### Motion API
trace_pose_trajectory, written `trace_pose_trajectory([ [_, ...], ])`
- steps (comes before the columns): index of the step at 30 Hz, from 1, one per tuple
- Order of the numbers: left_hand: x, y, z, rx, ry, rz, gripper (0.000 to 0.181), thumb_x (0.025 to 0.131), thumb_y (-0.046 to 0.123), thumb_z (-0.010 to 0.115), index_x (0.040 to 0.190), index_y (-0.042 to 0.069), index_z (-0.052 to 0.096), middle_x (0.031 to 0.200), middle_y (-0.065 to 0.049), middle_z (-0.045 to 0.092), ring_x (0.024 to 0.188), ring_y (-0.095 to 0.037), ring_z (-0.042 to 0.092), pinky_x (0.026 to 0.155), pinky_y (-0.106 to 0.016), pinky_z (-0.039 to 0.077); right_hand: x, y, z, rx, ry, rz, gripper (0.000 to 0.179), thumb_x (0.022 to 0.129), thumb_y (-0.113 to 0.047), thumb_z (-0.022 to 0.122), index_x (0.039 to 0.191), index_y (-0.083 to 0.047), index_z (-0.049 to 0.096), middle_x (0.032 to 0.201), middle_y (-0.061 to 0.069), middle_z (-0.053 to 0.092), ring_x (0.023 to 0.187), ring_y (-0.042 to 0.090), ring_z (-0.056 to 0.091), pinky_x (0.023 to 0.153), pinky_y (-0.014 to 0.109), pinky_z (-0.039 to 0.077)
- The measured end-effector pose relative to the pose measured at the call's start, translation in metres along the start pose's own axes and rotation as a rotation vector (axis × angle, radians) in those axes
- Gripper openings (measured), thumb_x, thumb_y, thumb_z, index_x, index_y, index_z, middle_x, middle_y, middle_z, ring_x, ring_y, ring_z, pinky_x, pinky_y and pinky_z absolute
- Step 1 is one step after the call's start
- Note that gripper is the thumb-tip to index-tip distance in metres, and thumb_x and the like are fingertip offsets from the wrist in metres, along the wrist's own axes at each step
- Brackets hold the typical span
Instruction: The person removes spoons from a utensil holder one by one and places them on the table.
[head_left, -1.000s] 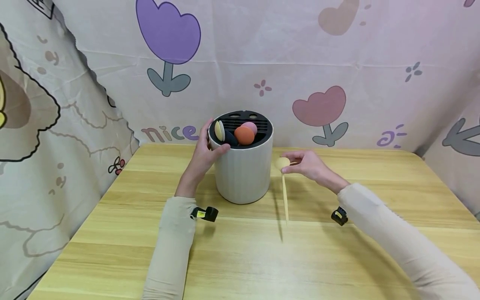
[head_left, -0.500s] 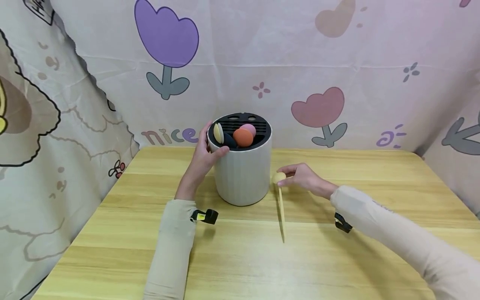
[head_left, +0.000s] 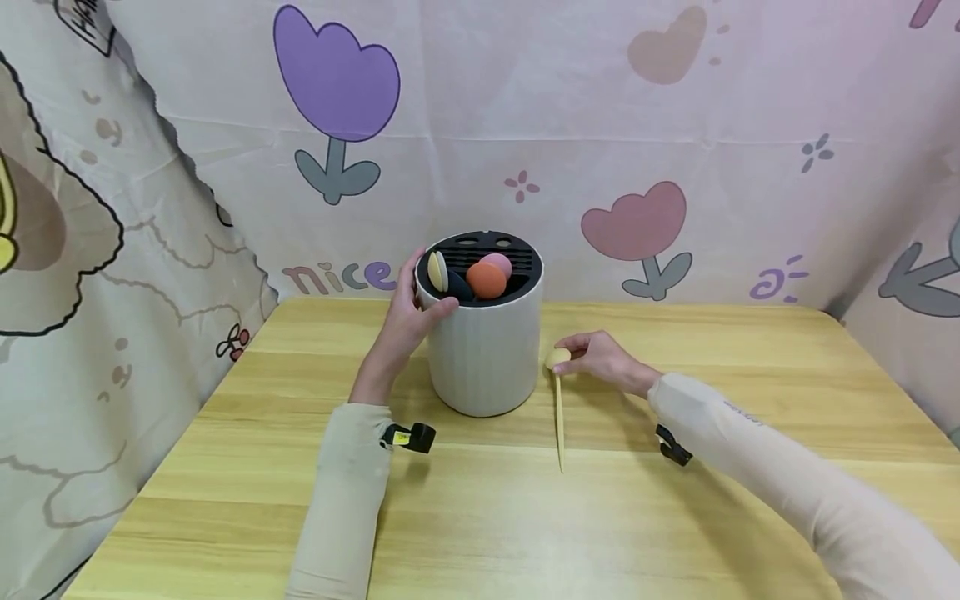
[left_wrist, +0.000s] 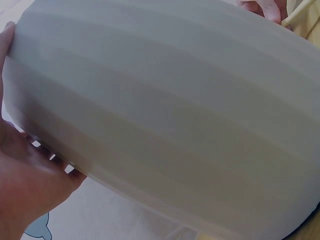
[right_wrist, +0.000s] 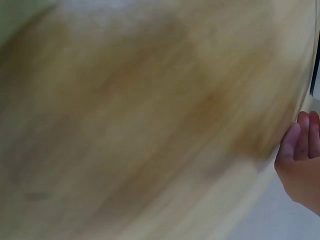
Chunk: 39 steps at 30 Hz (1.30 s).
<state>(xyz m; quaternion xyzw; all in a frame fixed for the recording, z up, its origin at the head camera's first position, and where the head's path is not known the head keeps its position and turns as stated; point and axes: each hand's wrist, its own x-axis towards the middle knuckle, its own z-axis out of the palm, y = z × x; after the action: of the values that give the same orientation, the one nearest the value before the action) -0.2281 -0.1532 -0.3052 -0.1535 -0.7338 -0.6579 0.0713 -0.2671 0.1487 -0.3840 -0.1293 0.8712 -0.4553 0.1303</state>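
Note:
A round white utensil holder (head_left: 483,358) with a black slotted top (head_left: 517,242) stands upright on the table. My left hand (head_left: 397,329) grips its upper left side, thumb over the front rim; the left wrist view shows the ribbed wall of this holder (left_wrist: 160,115) close up. To the right of it, my right hand (head_left: 606,358) pinches the rounded head of a pale yellow spoon (head_left: 557,358). The long thin handle points toward me, at or very near the tabletop. In the right wrist view the right hand (right_wrist: 300,155) shows at the edge, and the spoon cannot be made out.
In the holder's top sit an orange round head (head_left: 486,280), a pink one (head_left: 497,264), a dark blue one (head_left: 459,287) and a cream-yellow piece (head_left: 437,272). The wooden table (head_left: 480,525) runs back to a printed cloth (head_left: 480,108).
My right hand has come down and slightly left with the spoon, bringing its handle close to the tabletop. The left hand stays on the holder.

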Motion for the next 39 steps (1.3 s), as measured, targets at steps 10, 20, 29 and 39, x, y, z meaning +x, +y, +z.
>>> trace_pose_trajectory([
  [10,-0.001,0.000,-0.001,0.007,-0.002,-0.003,0.132,0.056,0.079,0.073,0.155,0.016,0.012,0.157,-0.008,0.020,0.143,-0.023,0.020,0.115,-0.048,0.016,-0.002,-0.003,0.009,-0.032,0.033,0.006,0.054,0.080,-0.015,0.081,0.126,0.006,0.060,0.119,0.018,0.064,0.103,0.024,0.057,0.093,0.038,0.046],
  [20,0.000,0.002,0.001,0.008,-0.001,-0.012,0.135,0.055,0.081,0.072,0.155,0.014,0.012,0.157,-0.008,0.019,0.143,-0.025,0.019,0.114,-0.050,0.016,-0.003,-0.003,0.011,-0.040,0.042,0.024,0.056,0.080,-0.015,0.080,0.128,0.005,0.059,0.113,0.016,0.064,0.100,0.024,0.056,0.090,0.037,0.046],
  [29,0.002,0.001,0.002,0.005,0.003,-0.015,0.136,0.052,0.082,0.072,0.155,0.015,0.012,0.157,-0.008,0.019,0.143,-0.025,0.019,0.114,-0.049,0.016,-0.004,-0.004,0.012,-0.017,0.025,0.018,0.059,0.082,-0.013,0.079,0.132,0.008,0.053,0.123,0.020,0.060,0.109,0.029,0.054,0.096,0.040,0.045],
  [39,0.001,0.000,0.000,0.003,0.001,-0.012,0.136,0.053,0.081,0.072,0.155,0.015,0.011,0.157,-0.009,0.020,0.143,-0.026,0.019,0.114,-0.051,0.016,-0.004,-0.003,0.009,0.018,-0.004,0.009,0.044,0.094,-0.014,0.065,0.130,0.008,0.054,0.125,0.021,0.060,0.114,0.031,0.054,0.096,0.041,0.045],
])
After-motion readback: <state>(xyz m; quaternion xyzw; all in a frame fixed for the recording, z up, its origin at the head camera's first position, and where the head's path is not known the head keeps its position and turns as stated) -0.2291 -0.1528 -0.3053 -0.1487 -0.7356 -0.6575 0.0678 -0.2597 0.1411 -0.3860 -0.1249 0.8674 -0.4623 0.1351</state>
